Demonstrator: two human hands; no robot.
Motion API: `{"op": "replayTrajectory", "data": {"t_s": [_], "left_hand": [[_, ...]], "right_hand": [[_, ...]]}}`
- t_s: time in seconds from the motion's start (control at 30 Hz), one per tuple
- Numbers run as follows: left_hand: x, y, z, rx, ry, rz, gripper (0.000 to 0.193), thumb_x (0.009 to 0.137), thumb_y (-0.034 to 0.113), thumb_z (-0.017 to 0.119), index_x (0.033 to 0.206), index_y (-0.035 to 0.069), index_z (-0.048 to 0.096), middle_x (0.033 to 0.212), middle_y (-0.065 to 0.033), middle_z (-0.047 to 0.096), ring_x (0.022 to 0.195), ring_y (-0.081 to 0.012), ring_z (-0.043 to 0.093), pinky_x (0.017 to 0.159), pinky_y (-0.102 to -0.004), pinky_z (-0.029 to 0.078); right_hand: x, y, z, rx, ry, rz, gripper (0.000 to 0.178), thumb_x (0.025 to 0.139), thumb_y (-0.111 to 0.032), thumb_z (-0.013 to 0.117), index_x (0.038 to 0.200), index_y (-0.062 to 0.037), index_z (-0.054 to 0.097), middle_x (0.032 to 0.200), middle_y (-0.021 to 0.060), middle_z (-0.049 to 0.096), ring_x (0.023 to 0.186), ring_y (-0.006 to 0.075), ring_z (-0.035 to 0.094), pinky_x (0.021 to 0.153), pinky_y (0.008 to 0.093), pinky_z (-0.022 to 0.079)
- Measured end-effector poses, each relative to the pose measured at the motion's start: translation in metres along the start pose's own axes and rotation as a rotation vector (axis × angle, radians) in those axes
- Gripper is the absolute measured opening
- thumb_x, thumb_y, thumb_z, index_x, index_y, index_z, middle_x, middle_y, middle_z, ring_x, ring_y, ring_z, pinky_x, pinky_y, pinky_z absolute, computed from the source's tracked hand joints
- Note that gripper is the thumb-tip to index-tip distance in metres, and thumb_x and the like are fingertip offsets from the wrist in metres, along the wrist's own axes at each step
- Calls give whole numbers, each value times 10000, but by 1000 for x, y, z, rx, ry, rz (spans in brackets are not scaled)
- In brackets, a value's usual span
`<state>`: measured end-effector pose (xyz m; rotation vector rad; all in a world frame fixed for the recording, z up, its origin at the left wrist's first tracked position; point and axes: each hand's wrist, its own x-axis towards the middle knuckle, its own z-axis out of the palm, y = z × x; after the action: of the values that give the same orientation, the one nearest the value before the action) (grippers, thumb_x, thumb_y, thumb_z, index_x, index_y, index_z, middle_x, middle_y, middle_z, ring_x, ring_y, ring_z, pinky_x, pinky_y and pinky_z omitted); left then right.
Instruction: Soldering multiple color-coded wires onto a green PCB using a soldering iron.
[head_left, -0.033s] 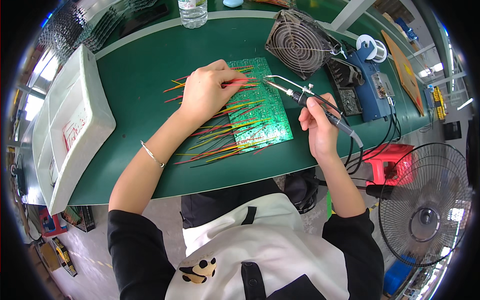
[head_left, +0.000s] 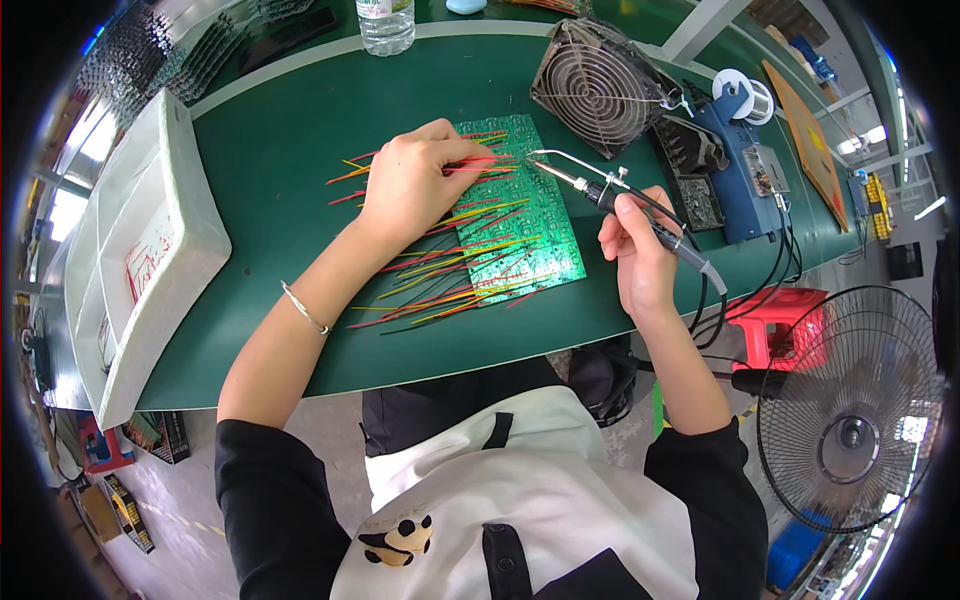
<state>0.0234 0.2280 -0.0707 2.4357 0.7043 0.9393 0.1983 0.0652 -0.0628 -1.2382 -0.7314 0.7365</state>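
Note:
My left hand [head_left: 412, 180] rests over the upper left of a green circuit board panel [head_left: 557, 235], thumb and fingers pinched on a red wire [head_left: 492, 159]. The wire's end reaches onto the board. My right hand [head_left: 642, 250] grips a soldering iron [head_left: 604, 197], which has a thin metal solder feed tube [head_left: 578, 161] fixed along it. The iron's tip sits just past the wire's end, at the board's upper part; whether it touches is too small to tell. Several red, yellow and black wires [head_left: 425, 270] lie across the board's left side and stick out over the green table.
A white divided tray [head_left: 190, 215] stands at the left. Beyond the board are a square fan [head_left: 600, 90], a blue soldering station [head_left: 740, 165] with a solder spool [head_left: 745, 97], and a water bottle [head_left: 387, 30]. Dark cables [head_left: 712, 310] hang at the right table edge near a round fan [head_left: 850, 430].

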Motion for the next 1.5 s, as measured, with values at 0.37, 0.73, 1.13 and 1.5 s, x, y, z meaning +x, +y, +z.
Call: {"op": "replayTrajectory", "data": {"t_s": [0.37, 0.73, 1.13, 1.5], "left_hand": [[1, 2, 1, -17, -8, 20, 114, 737, 102, 677, 848, 87, 697, 757, -50, 597, 575, -168, 571, 532, -268, 460], [1, 21, -35, 53, 139, 24, 221, 786, 115, 631, 955, 19, 526, 834, -91, 590, 636, -180, 576, 608, -272, 463], [-8, 39, -35, -290, -181, -221, 103, 813, 58, 596, 795, 2, 511, 642, 21, 466, 538, -12, 319, 474, -215, 289], [-16, 28, -17, -125, -126, -89, 103, 731, 66, 651, 825, 24, 666, 747, -52, 596, 599, -143, 526, 568, -262, 436]], "right_hand": [[3, 2, -10, 147, 130, -74, 140, 854, -141, 577, 810, -73, 463, 602, 72, 544, 469, 87, 462, 446, 205, 364], [1, 0, -2, -2, 245, -224, 148, 839, -128, 598, 806, -58, 473, 601, 57, 528, 478, 91, 448, 453, 207, 341], [-10, -3, -8, -146, 136, -209, 144, 833, -75, 590, 860, -31, 455, 648, 81, 552, 508, 93, 483, 474, 205, 386], [-20, 1, -18, 42, 176, -135, 164, 827, -94, 615, 876, -31, 471, 667, 55, 558, 540, 86, 519, 467, 193, 401]]}}
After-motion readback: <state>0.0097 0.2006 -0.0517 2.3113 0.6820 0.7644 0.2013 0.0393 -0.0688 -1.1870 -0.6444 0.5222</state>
